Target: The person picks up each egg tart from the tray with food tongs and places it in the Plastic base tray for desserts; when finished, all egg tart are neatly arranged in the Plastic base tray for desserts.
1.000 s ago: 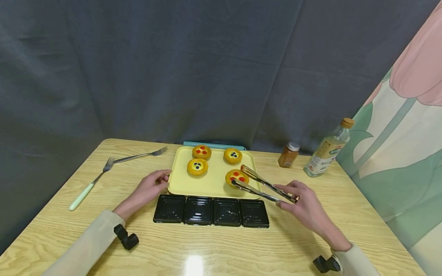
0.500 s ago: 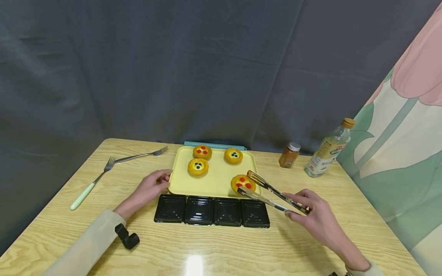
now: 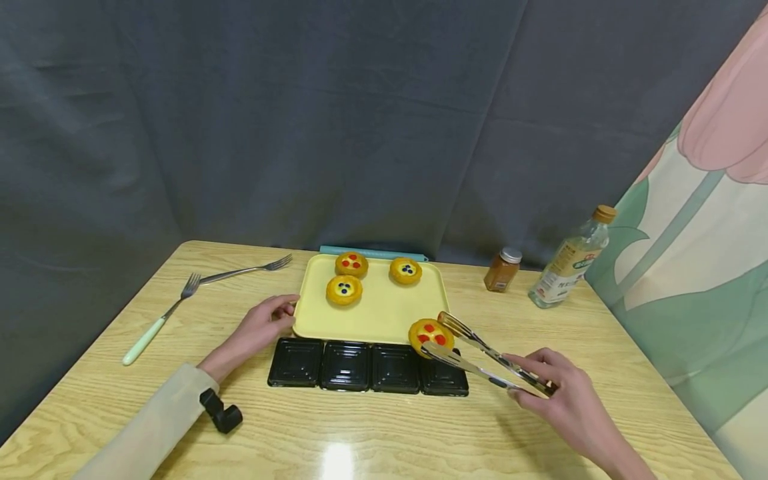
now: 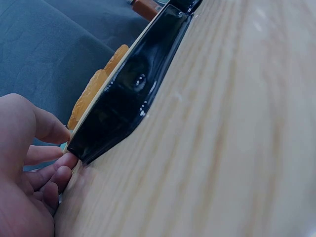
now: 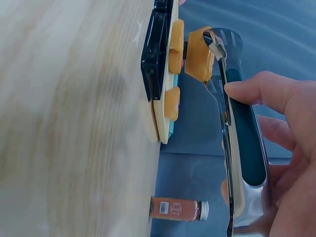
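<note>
My right hand (image 3: pixel 561 393) grips metal tongs (image 3: pixel 480 357) with dark green handle grips (image 5: pixel 244 133). Between the tong tips is an egg tart (image 3: pixel 431 335) with red toppings, raised over the yellow tray's front right corner and the rightmost black square compartment (image 3: pixel 447 377). At the yellow tray's (image 3: pixel 372 325) left edge, my left hand (image 3: pixel 264 323) pinches the rim, thumb and fingers close to the black container's corner in the left wrist view. Still on the tray are a red-topped tart (image 3: pixel 351 265) and two blue-dotted tarts, one at left (image 3: pixel 344 291) and one at right (image 3: pixel 405 271).
In front of the tray lies a row of several black compartments (image 3: pixel 345 367). Two forks, one green-handled (image 3: pixel 144 340) and one metal (image 3: pixel 240 272), lie at left. A spice jar (image 3: pixel 503 270) and a glass bottle (image 3: pixel 567 267) stand back right. Behind the tray lies a teal strip (image 3: pixel 378 253).
My right hand has drawn the tongs toward me and rightward, lifting the red-topped tart off the tray to over the rightmost compartment. The left hand has stayed at the tray's edge.
</note>
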`<state>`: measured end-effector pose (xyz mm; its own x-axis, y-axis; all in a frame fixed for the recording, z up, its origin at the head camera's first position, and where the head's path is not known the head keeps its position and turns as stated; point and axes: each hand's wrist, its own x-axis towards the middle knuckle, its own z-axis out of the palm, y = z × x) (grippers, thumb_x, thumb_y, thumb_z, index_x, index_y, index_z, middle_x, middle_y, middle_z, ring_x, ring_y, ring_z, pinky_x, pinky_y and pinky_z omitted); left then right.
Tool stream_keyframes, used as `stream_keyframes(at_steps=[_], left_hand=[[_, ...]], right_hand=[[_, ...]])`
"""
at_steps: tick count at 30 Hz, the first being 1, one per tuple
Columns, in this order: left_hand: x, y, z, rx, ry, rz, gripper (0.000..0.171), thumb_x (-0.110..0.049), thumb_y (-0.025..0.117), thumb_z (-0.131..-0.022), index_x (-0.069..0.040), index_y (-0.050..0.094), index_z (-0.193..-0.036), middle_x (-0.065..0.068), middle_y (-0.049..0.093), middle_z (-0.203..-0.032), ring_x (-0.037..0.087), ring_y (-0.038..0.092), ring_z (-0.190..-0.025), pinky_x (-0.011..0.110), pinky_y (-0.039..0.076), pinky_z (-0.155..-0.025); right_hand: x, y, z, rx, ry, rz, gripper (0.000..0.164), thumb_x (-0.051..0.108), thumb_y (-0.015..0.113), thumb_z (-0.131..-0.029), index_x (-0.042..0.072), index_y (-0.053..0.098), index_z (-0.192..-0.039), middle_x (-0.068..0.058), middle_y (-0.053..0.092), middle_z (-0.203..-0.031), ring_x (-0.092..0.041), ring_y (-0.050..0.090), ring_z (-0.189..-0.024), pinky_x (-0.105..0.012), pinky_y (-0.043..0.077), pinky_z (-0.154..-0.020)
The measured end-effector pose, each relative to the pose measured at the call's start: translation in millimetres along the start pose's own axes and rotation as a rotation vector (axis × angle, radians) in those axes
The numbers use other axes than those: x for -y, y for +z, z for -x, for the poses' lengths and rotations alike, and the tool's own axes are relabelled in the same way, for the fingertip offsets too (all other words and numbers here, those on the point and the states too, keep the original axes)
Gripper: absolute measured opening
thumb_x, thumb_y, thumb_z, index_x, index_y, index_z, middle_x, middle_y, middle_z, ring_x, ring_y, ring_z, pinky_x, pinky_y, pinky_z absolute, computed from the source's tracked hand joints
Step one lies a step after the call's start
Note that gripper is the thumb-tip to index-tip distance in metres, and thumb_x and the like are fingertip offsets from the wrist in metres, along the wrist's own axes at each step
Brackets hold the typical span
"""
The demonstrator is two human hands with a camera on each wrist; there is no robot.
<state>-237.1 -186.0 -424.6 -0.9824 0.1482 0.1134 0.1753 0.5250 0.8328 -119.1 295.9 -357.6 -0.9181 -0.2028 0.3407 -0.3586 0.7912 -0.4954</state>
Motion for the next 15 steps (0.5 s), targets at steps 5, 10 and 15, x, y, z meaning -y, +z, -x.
stream_keyframes(at_steps=[5,10,15], left_hand=[[0.7,1.0,-0.7,0.001,0.003,-0.003,0.05,-0.01,0.06,-0.096,0.004,0.051,-0.144,0.011,0.058,-0.11,0.024,0.052,-0.097,0.036,0.044,-0.082],[1.1,0.5,-0.7,0.001,0.013,-0.005,0.05,-0.01,0.059,-0.096,0.004,0.051,-0.144,0.011,0.057,-0.109,0.024,0.052,-0.096,0.037,0.044,-0.082],[2.1,0.6,-0.7,0.0,0.016,-0.011,0.05,-0.01,0.059,-0.096,0.004,0.051,-0.143,0.011,0.057,-0.109,0.024,0.052,-0.096,0.036,0.044,-0.082]], right_hand=[[-1.4,-2.3,8.6,-0.011,0.017,0.023,0.048,0.009,0.086,-0.079,0.019,0.074,-0.124,0.003,0.059,-0.096,-0.012,0.045,-0.071,-0.026,0.038,-0.055],[-3.3,-3.5,15.5,-0.018,0.027,0.035,0.048,0.008,0.086,-0.078,0.017,0.075,-0.124,0.003,0.059,-0.096,-0.01,0.045,-0.071,-0.026,0.039,-0.054],[-5.8,-3.7,19.4,-0.001,0.045,0.059,0.047,0.011,0.087,-0.077,0.017,0.075,-0.122,0.006,0.059,-0.096,-0.008,0.048,-0.077,-0.025,0.043,-0.056]])
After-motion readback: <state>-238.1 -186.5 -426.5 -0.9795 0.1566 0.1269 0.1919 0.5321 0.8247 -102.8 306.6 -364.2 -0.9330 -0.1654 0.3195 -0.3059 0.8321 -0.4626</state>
